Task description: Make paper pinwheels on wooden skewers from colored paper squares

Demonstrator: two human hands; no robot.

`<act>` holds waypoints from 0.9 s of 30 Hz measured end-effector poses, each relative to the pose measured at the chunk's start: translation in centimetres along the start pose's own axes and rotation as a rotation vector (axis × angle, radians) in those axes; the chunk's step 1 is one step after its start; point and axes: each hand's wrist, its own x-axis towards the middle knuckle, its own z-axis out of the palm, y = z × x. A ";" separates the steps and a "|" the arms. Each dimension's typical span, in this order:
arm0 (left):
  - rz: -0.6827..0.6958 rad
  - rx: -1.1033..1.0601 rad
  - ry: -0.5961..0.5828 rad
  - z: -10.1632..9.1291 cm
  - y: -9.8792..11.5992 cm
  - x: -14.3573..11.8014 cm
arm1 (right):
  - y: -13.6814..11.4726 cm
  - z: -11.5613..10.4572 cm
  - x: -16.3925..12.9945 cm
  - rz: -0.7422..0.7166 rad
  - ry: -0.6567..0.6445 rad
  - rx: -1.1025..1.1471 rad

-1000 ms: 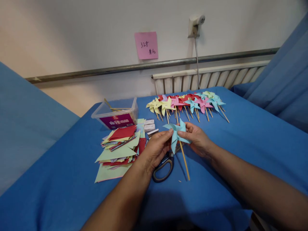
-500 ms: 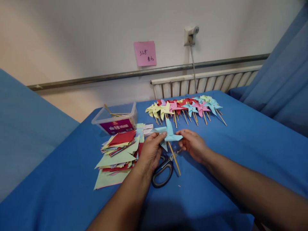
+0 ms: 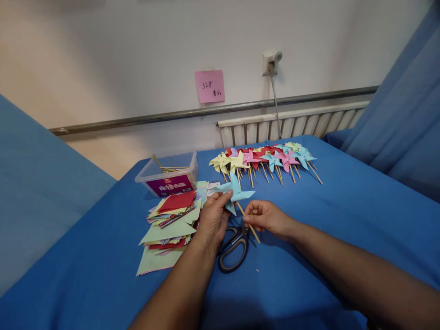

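A light-blue paper pinwheel (image 3: 237, 189) on a thin wooden stick (image 3: 253, 231) is held above the table. My left hand (image 3: 216, 215) grips it at the paper blades, thumb pressed near the centre. My right hand (image 3: 266, 216) is closed with its fingertips pinching the stick below the blades. Under the pinwheel lie dark-handled scissors (image 3: 233, 256), their blades partly hidden by my right fingers and the stick. Left of my left hand are stacks of coloured paper (image 3: 172, 229) in green, red and yellow.
A clear plastic box (image 3: 168, 176) with wooden sticks stands at the back left. Several finished pinwheels (image 3: 271, 160) in mixed colours lie in a row along the back of the blue-covered table (image 3: 364, 229). Behind are a radiator (image 3: 292, 123) and a metal rail (image 3: 172, 114).
My right hand has moved from the pinwheel's right blade down to its stick and now pinches it. My left hand keeps its hold on the blades. The view has tilted slightly.
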 end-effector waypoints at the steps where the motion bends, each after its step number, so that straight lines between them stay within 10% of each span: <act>1: 0.007 0.007 0.002 0.0 0.0 0.0 | 0.0 0.0 0.0 -0.004 -0.004 -0.004; 20: -0.042 0.025 -0.066 -0.3 -0.2 0.0 | -0.6 -0.9 0.6 -0.175 0.336 0.194; 27: 0.022 0.008 -0.025 -0.2 -0.2 -0.2 | -0.2 -0.4 0.1 0.036 0.020 0.030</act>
